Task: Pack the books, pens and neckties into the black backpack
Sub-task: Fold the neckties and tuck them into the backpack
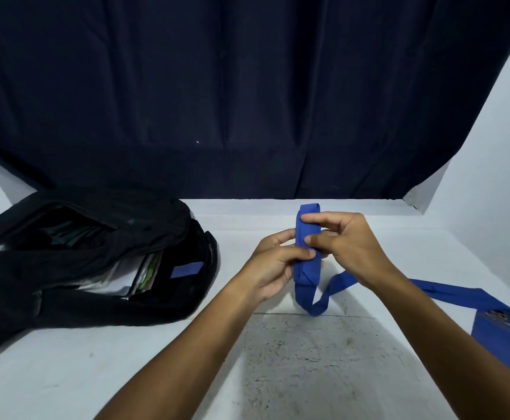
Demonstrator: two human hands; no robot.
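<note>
Both hands pinch the blue necktie (pixel 306 262) in front of the chest: the left hand (pixel 273 268) clamps the folded bundle from the near side, and the right hand (pixel 343 244) presses thumb and fingertips on its upper turns. The loose tail trails off to the right across the worktop (pixel 144 368). To fold well, each turn should stay flat and tight while the tail feeds in. The black backpack (pixel 75 268) lies open left of the necktie, with what look like books (pixel 120 280) inside.
</note>
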